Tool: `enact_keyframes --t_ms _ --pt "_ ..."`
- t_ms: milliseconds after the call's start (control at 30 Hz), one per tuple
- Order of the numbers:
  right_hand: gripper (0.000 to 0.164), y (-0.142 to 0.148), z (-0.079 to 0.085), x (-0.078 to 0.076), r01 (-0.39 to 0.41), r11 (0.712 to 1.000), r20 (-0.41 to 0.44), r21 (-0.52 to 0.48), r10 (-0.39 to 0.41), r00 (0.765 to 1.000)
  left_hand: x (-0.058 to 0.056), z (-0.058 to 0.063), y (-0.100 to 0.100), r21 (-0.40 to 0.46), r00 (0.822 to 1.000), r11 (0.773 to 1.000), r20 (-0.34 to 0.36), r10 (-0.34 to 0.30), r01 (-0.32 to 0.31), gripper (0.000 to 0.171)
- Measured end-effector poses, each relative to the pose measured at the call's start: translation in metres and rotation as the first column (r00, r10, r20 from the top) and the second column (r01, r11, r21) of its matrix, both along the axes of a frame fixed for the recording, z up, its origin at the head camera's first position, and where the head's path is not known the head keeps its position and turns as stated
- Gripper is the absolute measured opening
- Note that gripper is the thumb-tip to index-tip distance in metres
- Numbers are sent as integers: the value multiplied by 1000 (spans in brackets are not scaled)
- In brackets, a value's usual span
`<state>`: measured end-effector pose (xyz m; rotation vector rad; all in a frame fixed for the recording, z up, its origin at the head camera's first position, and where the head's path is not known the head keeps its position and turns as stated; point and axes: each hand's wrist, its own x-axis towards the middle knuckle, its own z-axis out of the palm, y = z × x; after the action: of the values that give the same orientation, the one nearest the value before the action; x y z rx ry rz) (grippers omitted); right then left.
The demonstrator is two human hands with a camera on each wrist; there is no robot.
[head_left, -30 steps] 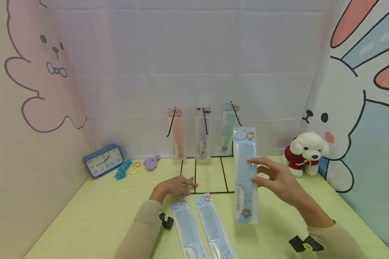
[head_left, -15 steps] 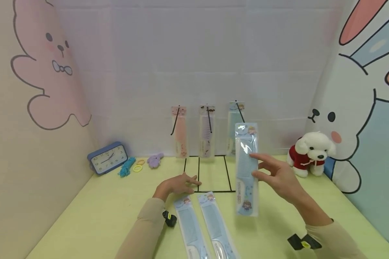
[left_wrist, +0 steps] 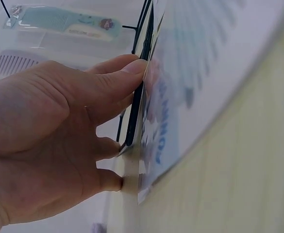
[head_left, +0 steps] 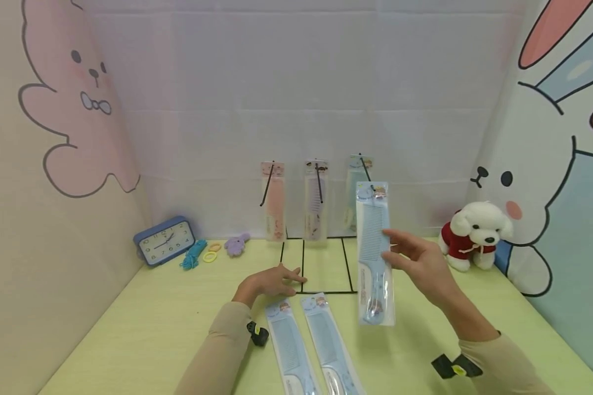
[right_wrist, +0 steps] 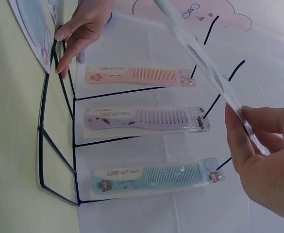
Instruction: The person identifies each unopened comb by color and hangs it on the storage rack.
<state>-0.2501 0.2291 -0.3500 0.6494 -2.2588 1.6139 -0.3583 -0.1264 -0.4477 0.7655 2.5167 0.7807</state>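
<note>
In the head view my right hand pinches a blue comb in clear packaging by its right edge. The pack is upright above the table, its top overlapping the end of the right-hand hook. My left hand rests low at the front of the black wire rack, fingers extended and touching its base. On the rack's hooks hang a pink comb, a purple comb and a teal comb, all packaged. Two more blue comb packs lie flat near my left wrist.
At the back left are a blue clock, a teal cord bundle, small hair ties and a purple toy. A white plush dog sits at the back right. Printed walls enclose the table.
My right hand has raised the blue comb pack slightly and brought its top over the right hook's end. The left hand stays at the rack base. The head view has shifted a little.
</note>
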Motion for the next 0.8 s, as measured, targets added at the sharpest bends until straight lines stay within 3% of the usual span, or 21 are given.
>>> enact_keyframes --t_ms 167,300,800 --pt "41 -6 -1 -5 63 994 67 -88 -58 996 0 1 1 5 1000 1000 8 -2 1 43" --pt "43 -14 0 -19 98 985 123 -141 -80 989 -1 1 1 8 1000 1000 18 10 -10 43" --pt "49 -22 19 -103 225 961 244 -164 -181 953 -3 0 0 15 1000 1000 15 4 -4 44"
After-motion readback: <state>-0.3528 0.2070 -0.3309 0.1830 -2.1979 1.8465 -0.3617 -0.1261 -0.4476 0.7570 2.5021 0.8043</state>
